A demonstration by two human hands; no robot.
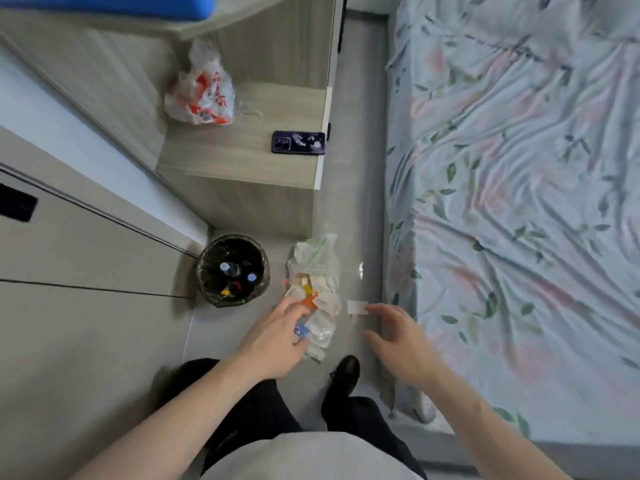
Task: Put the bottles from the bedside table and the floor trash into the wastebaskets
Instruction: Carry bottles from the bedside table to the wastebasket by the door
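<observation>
Bottles already lie in the round black-lined wastebasket (pixel 232 270); the heap of clear plastic wrappers (pixel 313 292) remains on the floor, left hand (pixel 277 336) gripping some, right hand (pixel 398 336) spread, empty

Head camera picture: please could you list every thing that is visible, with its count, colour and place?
wastebasket: one, black liner, on the floor by the wardrobe; bottles stand inside, count unclear
floor trash: one pile, clear and white wrappers with orange bits, floor right of the wastebasket
paper slip: one, white, floor right of the pile
bedside table: one, light wood, above the pile
phone: one, dark purple, on the bedside table
plastic bag: one, white and orange, at the back of the bedside table
bed sheet: one, pale floral, right side
shoe: one, black, floor
left hand: over the pile's lower end, grip unclear
right hand: open, near the paper slip
</observation>
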